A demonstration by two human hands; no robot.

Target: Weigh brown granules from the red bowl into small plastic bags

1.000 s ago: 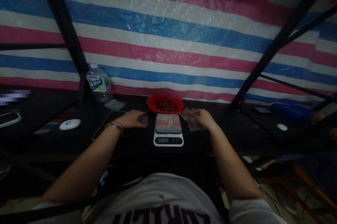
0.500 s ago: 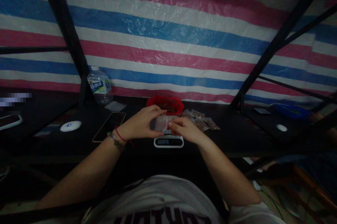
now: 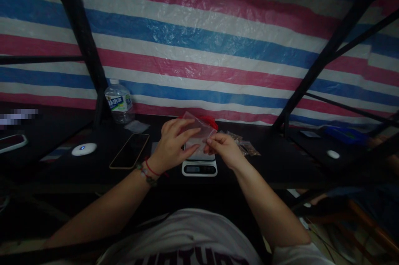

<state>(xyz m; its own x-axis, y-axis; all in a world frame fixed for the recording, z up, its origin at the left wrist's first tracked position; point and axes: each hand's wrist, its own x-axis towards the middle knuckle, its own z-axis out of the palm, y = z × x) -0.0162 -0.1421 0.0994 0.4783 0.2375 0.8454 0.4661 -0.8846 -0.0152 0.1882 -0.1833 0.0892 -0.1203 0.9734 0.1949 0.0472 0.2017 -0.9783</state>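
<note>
R hand (image 3: 222, 148) pinches clear plastic bag (image 3: 205, 127) at its R edge, over digital scale (image 3: 199, 169) & in front of red bowl (image 3: 212, 121). L hand (image 3: 173, 142) has fingers spread by bag's L side; can't tell if touching. Small filled bags (image 3: 249, 148) R of scale, smartphone (image 3: 130, 151) L.

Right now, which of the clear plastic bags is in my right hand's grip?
The empty-looking clear plastic bag pinched by your right hand above the white digital scale; the small clear bags of brown bits lie on the black tabletop.
</note>
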